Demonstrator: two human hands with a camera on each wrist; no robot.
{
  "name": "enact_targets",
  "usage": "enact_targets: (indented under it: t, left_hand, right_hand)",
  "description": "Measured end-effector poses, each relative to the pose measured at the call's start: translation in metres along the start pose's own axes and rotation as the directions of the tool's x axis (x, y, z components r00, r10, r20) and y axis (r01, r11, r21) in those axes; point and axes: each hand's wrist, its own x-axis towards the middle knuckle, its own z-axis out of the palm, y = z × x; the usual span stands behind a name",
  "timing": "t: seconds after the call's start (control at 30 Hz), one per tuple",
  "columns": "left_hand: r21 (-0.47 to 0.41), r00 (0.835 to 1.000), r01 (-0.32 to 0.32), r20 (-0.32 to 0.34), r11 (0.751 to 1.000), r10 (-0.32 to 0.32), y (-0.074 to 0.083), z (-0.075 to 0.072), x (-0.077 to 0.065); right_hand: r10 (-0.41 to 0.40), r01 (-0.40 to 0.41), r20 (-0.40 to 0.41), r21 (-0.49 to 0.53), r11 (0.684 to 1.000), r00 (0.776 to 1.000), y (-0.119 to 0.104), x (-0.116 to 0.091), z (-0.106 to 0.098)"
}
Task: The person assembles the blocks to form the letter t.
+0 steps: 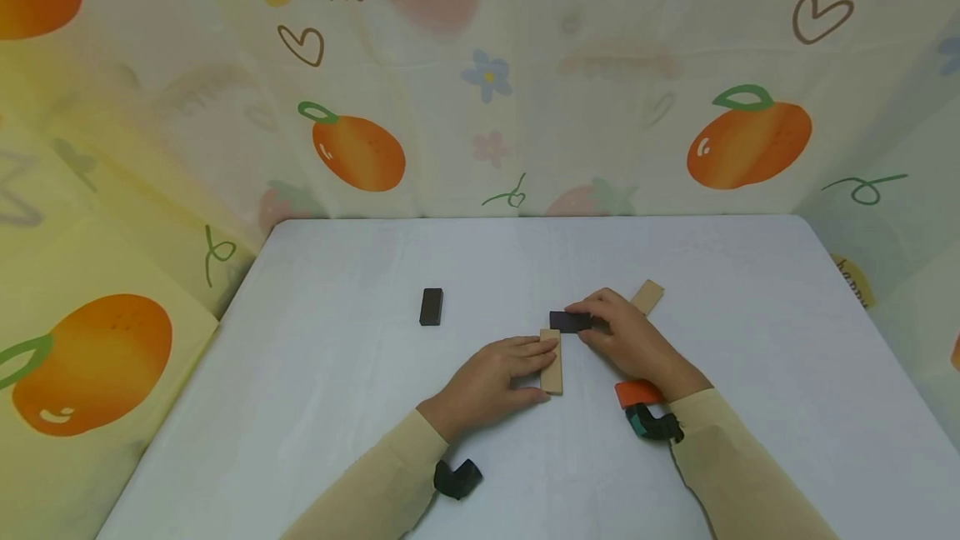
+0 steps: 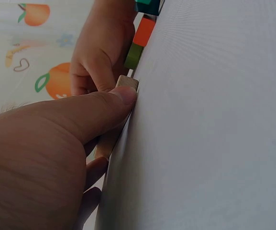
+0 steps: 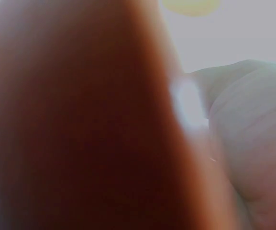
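My left hand point(image 1: 491, 375) grips a light wooden block point(image 1: 551, 377) lying lengthwise on the white table. In the left wrist view, the thumb presses one end of the wooden block point(image 2: 113, 143) and the fingers lie along its far side. At that block's far end, my right hand point(image 1: 630, 340) pinches a black block point(image 1: 566, 322) between thumb and fingers. The black block lies crosswise, its left part right at the wooden block's top end. A blurred dark shape fills most of the right wrist view, with part of a hand point(image 3: 257, 143) at the right.
Behind the right hand lies another light wooden block point(image 1: 649, 296). A second black block point(image 1: 431, 307) stands apart on the left. Beside the right wrist is an orange block point(image 1: 637, 393); a green block point(image 2: 134, 56) shows next to it in the left wrist view.
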Motion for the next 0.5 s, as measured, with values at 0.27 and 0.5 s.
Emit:
enact_targets:
  t: [0.27,0.5]
  left_hand:
    - [0.002,1.000,-0.006,-0.001,1.000,0.006,-0.0006,0.0003,-0.0006]
    - [-0.048,0.993,-0.014,-0.116,0.999,0.008,-0.0010,-0.0007,-0.0020]
  right_hand:
    - [0.004,-0.004,-0.005,0.013,1.000,1.000,0.0021,-0.0001,0.0001]
    - [0.011,-0.011,0.000,0.025,1.000,1.000,0.0024,-0.0003,-0.0002]
